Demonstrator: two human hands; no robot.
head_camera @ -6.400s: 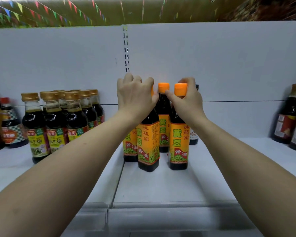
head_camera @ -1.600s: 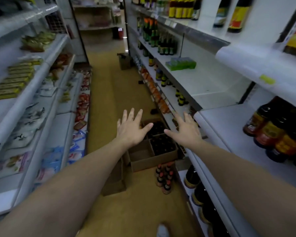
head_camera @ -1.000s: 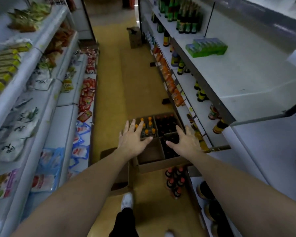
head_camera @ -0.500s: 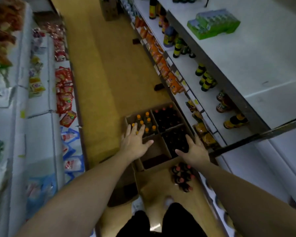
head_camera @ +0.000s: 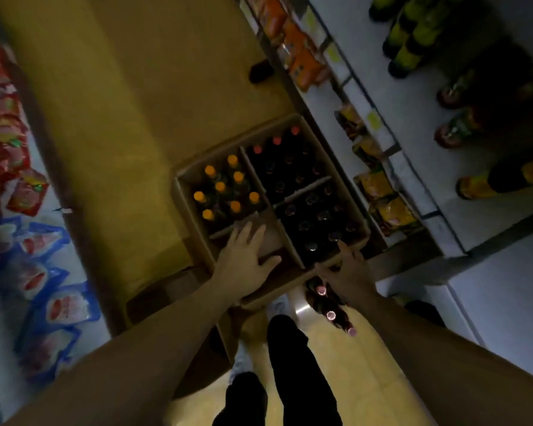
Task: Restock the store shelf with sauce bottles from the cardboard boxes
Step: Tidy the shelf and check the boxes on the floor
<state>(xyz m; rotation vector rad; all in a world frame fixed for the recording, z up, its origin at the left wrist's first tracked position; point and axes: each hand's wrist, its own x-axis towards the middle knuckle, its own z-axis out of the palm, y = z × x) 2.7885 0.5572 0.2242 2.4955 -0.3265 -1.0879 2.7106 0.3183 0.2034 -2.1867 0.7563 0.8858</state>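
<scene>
Both hands are reaching down with nothing in them. My left hand [head_camera: 246,262] is spreading flat, fingers straight, over the bare lower-left compartment of the cardboard box [head_camera: 273,241]. My right hand [head_camera: 348,276] is hanging with loose fingers at the box's lower-right rim; I cannot tell whether it is touching. I am seeing the brown box sitting at the frame's centre, split into four compartments. Eight orange-capped bottles [head_camera: 219,186] are standing upright in the upper-left one, long axes vertical, round caps pointing up at me. Dark-capped bottles [head_camera: 311,219] are filling both right compartments, too dim for counting. Three pink-capped bottles [head_camera: 330,315] are standing on the yellow floor [head_camera: 136,118] below my right hand.
</scene>
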